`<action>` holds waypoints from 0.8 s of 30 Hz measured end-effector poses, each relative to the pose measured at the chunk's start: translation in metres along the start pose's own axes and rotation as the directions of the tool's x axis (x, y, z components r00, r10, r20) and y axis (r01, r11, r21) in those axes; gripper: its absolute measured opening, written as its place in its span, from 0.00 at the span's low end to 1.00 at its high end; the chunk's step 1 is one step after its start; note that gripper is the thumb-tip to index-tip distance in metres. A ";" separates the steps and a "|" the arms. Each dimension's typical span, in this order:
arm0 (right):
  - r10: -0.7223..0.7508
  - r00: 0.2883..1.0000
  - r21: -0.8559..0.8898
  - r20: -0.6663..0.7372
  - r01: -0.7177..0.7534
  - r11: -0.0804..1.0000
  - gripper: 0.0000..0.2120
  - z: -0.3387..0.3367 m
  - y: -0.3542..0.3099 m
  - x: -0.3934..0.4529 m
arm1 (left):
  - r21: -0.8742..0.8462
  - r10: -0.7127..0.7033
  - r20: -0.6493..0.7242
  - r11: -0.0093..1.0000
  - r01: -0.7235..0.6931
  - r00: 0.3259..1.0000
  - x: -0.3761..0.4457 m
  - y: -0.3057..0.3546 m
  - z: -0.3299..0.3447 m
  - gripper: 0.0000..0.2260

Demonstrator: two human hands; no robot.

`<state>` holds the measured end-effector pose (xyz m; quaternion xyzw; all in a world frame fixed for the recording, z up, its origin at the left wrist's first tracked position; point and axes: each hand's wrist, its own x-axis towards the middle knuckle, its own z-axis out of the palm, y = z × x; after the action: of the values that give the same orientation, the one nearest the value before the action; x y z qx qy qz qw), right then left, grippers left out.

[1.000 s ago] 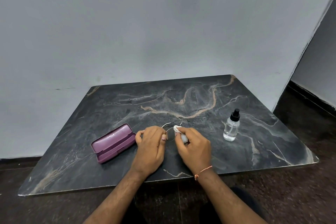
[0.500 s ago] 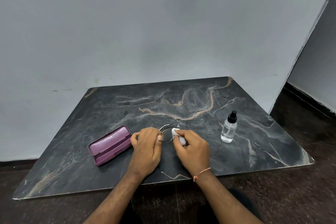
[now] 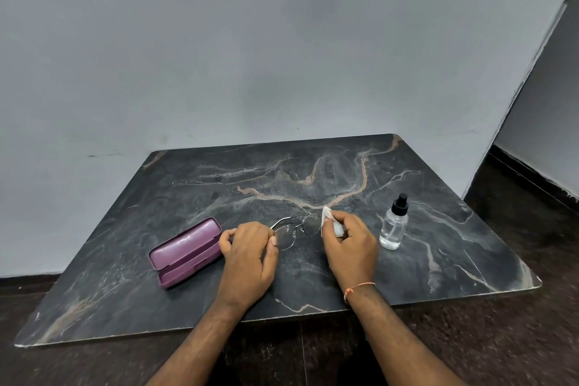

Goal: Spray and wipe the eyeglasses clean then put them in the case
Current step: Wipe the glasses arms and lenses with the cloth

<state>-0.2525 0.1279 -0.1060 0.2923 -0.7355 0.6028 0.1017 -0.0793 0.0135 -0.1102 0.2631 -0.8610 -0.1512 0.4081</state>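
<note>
Your left hand [image 3: 250, 255] pinches the thin wire-rimmed eyeglasses [image 3: 296, 229] at their left end, fingers curled. The round clear lenses sit near the middle of the dark, veined marble-patterned table [image 3: 438, 263]. Your right hand [image 3: 349, 244] grips a crumpled white cloth [image 3: 329, 221], which touches the right lens rim. A smooth purple hard-shell case [image 3: 186, 252], oblong with rounded corners, lies slightly ajar toward the left edge, just beside your left hand. A clear cylindrical spray bottle [image 3: 393, 226] with a black cap stands upright toward the right edge.
</note>
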 end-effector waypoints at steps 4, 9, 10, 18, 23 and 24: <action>-0.012 0.995 -0.096 0.102 0.022 0.995 0.04 0.004 0.002 -0.001 | -0.010 0.016 -0.009 1.000 -0.016 1.000 -0.002 -0.001 0.000 0.10; -0.237 0.935 -0.020 0.265 0.251 0.968 0.06 0.002 -0.001 -0.007 | -0.023 0.019 -0.011 1.000 -0.020 1.000 -0.001 0.001 -0.001 0.11; -0.267 0.922 -0.006 0.282 0.280 0.960 0.07 0.002 -0.002 -0.008 | -0.023 0.021 -0.010 1.000 -0.021 1.000 0.000 0.001 -0.001 0.11; -0.072 0.987 -0.113 0.144 0.088 0.990 0.07 0.004 0.002 0.000 | -0.025 0.067 0.027 0.998 -0.066 0.997 -0.003 0.003 -0.001 0.11; -0.230 0.935 0.025 0.269 0.232 0.972 0.07 0.002 -0.001 -0.008 | -0.025 0.075 0.031 0.997 -0.074 0.997 -0.002 0.003 -0.001 0.10; -0.241 0.931 0.041 0.273 0.239 0.970 0.07 0.002 -0.002 -0.009 | -0.024 0.076 0.028 0.997 -0.075 0.997 -0.002 0.003 -0.001 0.10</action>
<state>-0.2442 0.1280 -0.1097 0.4614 -0.6989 0.5420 0.0701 -0.0783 0.0176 -0.1094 0.2235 -0.8744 -0.1493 0.4040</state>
